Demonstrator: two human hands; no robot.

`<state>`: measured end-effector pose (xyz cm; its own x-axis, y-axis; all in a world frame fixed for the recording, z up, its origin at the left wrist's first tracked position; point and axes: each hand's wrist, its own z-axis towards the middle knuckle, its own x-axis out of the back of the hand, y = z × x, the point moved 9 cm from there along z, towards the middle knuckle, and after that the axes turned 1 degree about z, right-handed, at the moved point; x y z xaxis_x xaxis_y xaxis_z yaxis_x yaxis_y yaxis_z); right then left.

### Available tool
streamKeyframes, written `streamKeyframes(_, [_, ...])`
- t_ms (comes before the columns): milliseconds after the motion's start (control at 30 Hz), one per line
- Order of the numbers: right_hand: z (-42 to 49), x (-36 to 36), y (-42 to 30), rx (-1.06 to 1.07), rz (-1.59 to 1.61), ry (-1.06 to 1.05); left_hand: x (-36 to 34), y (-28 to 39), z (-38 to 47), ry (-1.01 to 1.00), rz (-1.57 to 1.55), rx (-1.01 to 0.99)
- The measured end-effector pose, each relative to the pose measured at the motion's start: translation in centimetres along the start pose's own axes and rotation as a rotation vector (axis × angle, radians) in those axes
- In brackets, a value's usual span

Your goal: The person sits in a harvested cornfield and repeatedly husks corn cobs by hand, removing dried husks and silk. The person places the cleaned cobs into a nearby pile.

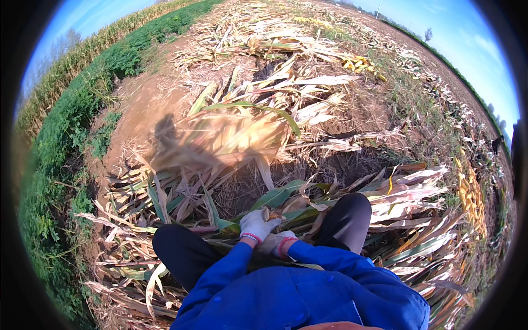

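My left hand [255, 226], in a white knit glove with a red cuff, is closed around what looks like an ear of corn [273, 215]. Its brownish tip and some dry husk stick out past the thumb. Just below and to the right, my right hand [277, 243] is gloved the same way and presses close against the left. The right hand's fingers and whatever they hold are hidden. Around both hands lie cut corn stalks with green and dry leaves [280, 196], between my bent knees.
Bundles of dry cut corn stalks [264, 128] lie ahead in rows. Yellow husked ears are heaped at the right [470, 194] and farther off [359, 65]. Green low plants [99, 74] line the left side, with standing corn [119, 29] behind. My shadow [173, 144] falls ahead.
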<state>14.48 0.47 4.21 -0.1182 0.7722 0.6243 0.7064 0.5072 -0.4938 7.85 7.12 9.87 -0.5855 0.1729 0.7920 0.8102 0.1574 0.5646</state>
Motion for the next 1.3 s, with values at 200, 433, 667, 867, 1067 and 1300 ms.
streamKeyframes(200, [0.7,1.1,-1.1,0.247,-0.035,0.306,-0.6,-2.2,0.3,0.120,-0.092,0.002])
streamKeyframes(433, [0.8,1.2,0.2,0.165,0.035,0.210,-1.2,-3.9,0.7,0.212,-0.047,0.091])
streamKeyframes(667, [0.7,1.5,0.8,0.100,0.026,0.174,-1.4,-4.5,1.1,0.206,-0.029,0.163])
streamKeyframes(867, [-0.1,2.7,0.2,0.067,0.004,0.154,-0.9,-3.9,0.9,0.198,-0.039,0.137])
streamKeyframes(1067, [-0.9,3.3,-0.4,0.028,-0.016,0.115,-0.8,-3.7,0.8,0.231,-0.080,0.110])
streamKeyframes(1300, [-0.1,2.7,0.2,0.086,-0.001,0.167,-1.1,-4.0,1.0,0.243,-0.078,0.098])
